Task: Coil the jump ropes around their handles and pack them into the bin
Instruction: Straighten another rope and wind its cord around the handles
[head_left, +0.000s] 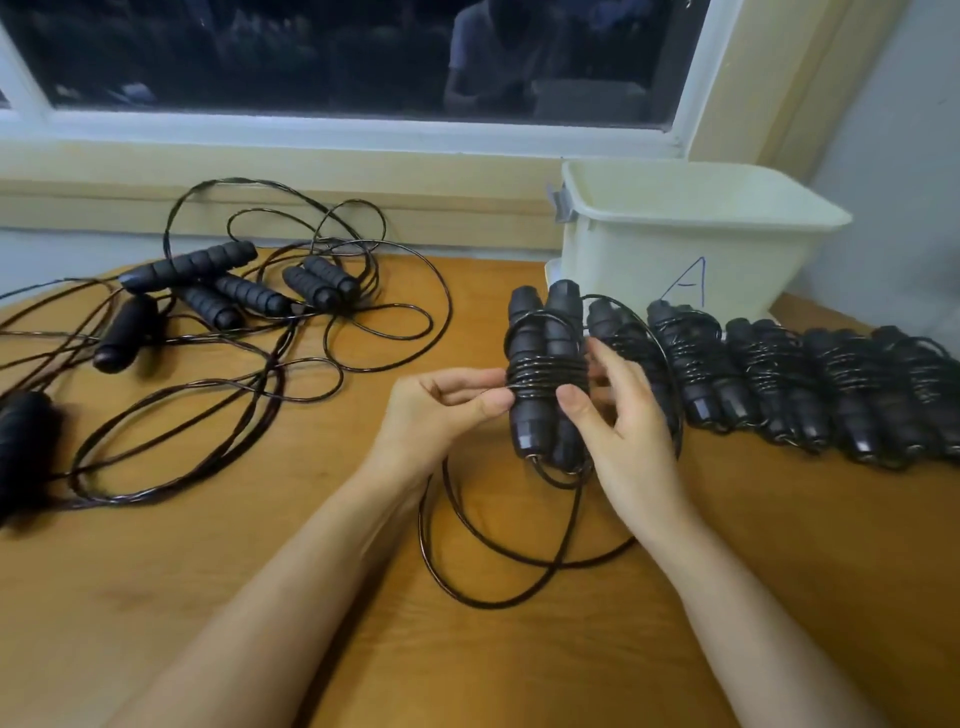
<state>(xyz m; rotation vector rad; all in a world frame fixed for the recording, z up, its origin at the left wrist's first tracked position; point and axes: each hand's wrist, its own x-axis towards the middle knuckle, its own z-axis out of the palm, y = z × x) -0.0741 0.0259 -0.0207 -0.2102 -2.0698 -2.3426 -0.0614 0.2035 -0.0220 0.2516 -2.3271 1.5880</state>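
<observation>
Tabletop (322, 519): bin (675, 249) at the far right corner, below the window sill (260, 156). Row of wound ropes (810, 384) lies just before the bin, side by side, running to the right edge. Tangle of unwound ropes (234, 301) spreads over the far left part and reaches the left edge. Centre: half-wound rope (545, 374) held above the tabletop, left hand (441, 410) on its left, right hand (623, 421) on its right. Its loose cord (498, 561) drops to the tabletop before it, between the forearms.
</observation>
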